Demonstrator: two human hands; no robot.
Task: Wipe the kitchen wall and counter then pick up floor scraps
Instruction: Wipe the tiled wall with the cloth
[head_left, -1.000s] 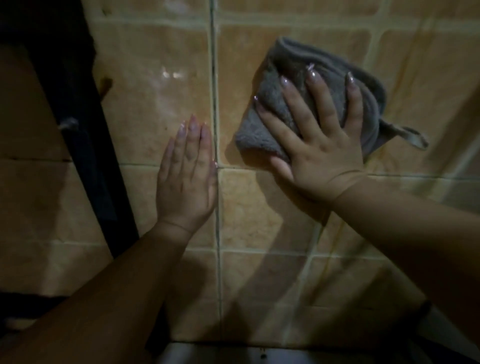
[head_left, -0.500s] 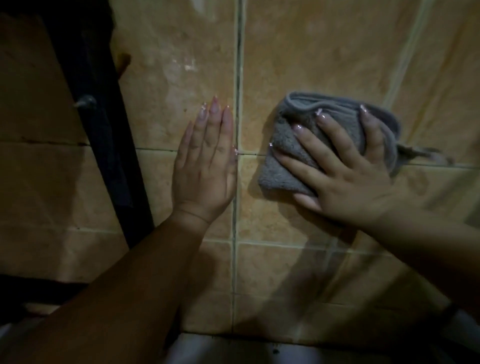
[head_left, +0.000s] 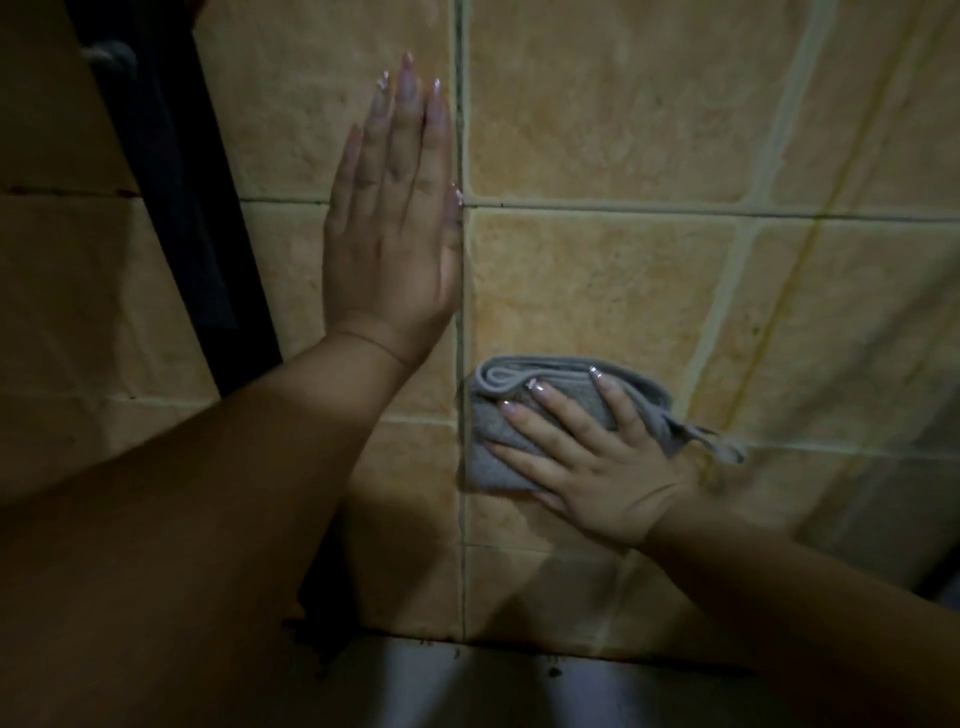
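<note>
Two hands on the tiled wall (head_left: 597, 280), so wall wipe is underway, imo early in the task. Counter (head_left: 467, 686) at btm edge has dark specks, looks unwiped; floor not in view. Right hand (head_left: 587, 462) spread flat, pressing folded grey cloth (head_left: 498, 452) on a low tile right of the vertical grout line. Left hand (head_left: 389, 234) flat, fingers together, bracing. Vs 1 s ago: cloth moved down from upper tile; left hand hasn't shifted on the wall.

No legible txt anywhere.
</note>
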